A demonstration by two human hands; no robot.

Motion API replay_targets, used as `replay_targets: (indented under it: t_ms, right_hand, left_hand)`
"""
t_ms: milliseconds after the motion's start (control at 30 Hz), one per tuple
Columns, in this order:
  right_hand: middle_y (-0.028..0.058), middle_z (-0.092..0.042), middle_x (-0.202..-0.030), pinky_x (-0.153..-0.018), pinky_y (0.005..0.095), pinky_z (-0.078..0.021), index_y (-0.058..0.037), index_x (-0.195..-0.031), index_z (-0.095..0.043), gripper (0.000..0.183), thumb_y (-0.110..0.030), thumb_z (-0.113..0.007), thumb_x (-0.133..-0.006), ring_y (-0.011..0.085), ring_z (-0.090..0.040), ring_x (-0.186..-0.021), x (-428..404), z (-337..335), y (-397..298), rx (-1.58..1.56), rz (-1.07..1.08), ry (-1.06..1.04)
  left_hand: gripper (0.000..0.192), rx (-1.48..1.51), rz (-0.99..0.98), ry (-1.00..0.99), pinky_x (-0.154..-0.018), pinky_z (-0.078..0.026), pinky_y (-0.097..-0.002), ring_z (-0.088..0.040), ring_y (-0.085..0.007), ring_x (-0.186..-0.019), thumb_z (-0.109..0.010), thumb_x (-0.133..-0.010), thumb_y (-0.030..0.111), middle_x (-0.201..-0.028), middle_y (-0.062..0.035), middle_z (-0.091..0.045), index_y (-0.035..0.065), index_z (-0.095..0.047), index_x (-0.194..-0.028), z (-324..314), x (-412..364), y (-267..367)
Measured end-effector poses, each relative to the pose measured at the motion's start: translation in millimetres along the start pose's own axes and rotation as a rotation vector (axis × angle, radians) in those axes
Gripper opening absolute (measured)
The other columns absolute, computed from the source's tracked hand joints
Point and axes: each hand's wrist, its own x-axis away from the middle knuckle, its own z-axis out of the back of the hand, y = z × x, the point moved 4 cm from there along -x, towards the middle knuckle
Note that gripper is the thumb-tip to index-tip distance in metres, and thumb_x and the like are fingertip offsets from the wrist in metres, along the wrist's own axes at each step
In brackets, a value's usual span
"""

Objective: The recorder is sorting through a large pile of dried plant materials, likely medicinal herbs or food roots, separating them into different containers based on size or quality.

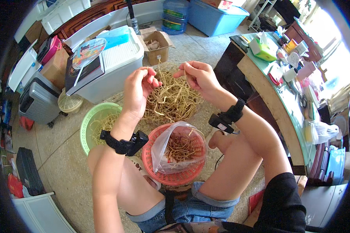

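My left hand [141, 87] is raised over the left edge of a large pile of pale, stringy roots [175, 99] on the floor, thumb and index fingertip pinched on a thin root bit. My right hand [197, 76] hovers above the pile's right side, its thumb and index finger pinching a short thin root. Nearer to me, a red plastic basket [178, 180] holds a clear plastic bag [160, 151] with darker reddish-brown roots [179, 147] inside. Left of it, partly behind my left forearm, a green plastic basket [84, 128] contains more pale roots [105, 125].
A lidded plastic storage box [116, 70] with a book and a hand fan stands at the left. Beyond the pile is an open cardboard box [157, 54]. A cluttered glass-topped desk [283, 84] curves along the right. My legs flank the red basket.
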Motion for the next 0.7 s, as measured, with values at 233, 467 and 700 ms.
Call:
replay_targets:
  t_ms: [233,467,700]
  right_hand:
    - [0.0098,-0.066,-0.081,-0.038,0.0178,-0.0283,-0.0011,-0.087,-0.056,0.021,-0.021,-0.049,-0.091,0.0035,-0.037,-0.043,4,-5,-3,0.002,0.007,-0.054]
    - [0.0129,-0.064,-0.083,-0.053,0.0225,-0.0401,-0.0032,-0.082,-0.051,0.02,-0.018,-0.043,-0.092,0.0099,-0.052,-0.061,4,-12,-3,-0.045,0.066,-0.194]
    - [0.0021,-0.058,-0.079,-0.046,0.0214,-0.0338,-0.0026,-0.093,-0.057,0.017,-0.017,-0.05,-0.088,0.0056,-0.044,-0.053,12,-28,21,-0.022,-0.124,-0.281]
  left_hand:
    - [0.022,-0.122,0.106,-0.029,-0.057,-0.037,-0.0234,-0.035,-0.0057,-0.054,-0.044,-0.087,0.015,-0.061,0.0046,-0.038,-0.0014,-0.058,-0.083,0,1,-4]
    - [0.029,0.256,0.138,-0.154,-0.065,-0.04,-0.0258,-0.036,-0.0065,-0.056,-0.047,-0.091,0.019,-0.063,0.004,-0.035,-0.0076,-0.055,-0.097,-5,-7,11]
    - [0.028,0.595,0.146,-0.204,-0.068,-0.038,-0.0252,-0.035,-0.0076,-0.059,-0.044,-0.092,0.016,-0.065,0.0023,-0.035,-0.0082,-0.051,-0.104,0,-5,20]
